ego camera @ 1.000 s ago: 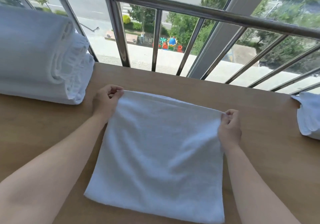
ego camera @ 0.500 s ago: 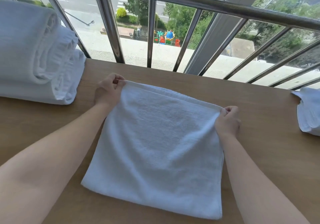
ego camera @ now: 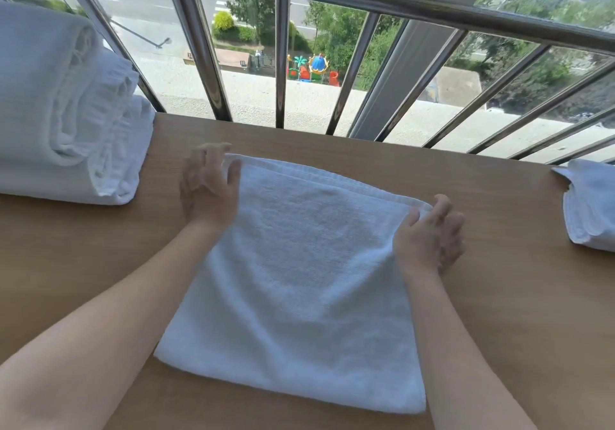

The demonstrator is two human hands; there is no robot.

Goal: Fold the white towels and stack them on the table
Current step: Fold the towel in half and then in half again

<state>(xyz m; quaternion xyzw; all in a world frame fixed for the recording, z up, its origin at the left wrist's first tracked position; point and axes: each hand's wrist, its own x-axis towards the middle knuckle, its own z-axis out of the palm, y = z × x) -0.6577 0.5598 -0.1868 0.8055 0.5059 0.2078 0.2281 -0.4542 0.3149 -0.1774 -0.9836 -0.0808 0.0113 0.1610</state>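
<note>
Left edge of worktop (ego camera: 532, 313), far end: pile of white linen (ego camera: 63, 113), bulky, rounded folds facing me. I make out three folds but cannot tell if they are separate pieces.

Left hand (ego camera: 208, 186): at the far left corner of the towel (ego camera: 299, 280). Its fingers (ego camera: 213, 156) are spread and blurred and grip nothing. The thumb lies at or on the corner hem; I cannot tell whether it touches.

Middle of worktop: one towel, flat, roughly square, its near edge close to the worktop's near edge. The far hem looks doubled, so I judge it folded at least once.

Right hand (ego camera: 429, 233): just beside the far right corner, palm turned inward, fingers loosely curled, holding nothing. The thumb is at the corner's edge.

Right edge of worktop: small white cloth (ego camera: 589, 206), folded and partly cut off by the frame.

Behind everything, along the far edge: a metal railing (ego camera: 332, 0).

Step in hand, my reading: squaring up the fold before the next one. To do it well:
- check that the far corners sit one on the other
- flatten the middle with open palms
- pinch both corners of one side together
- carry them across in a single move, so the layers do not slide apart

Count: one pile, one towel in work, one small cloth, two hands.
</note>
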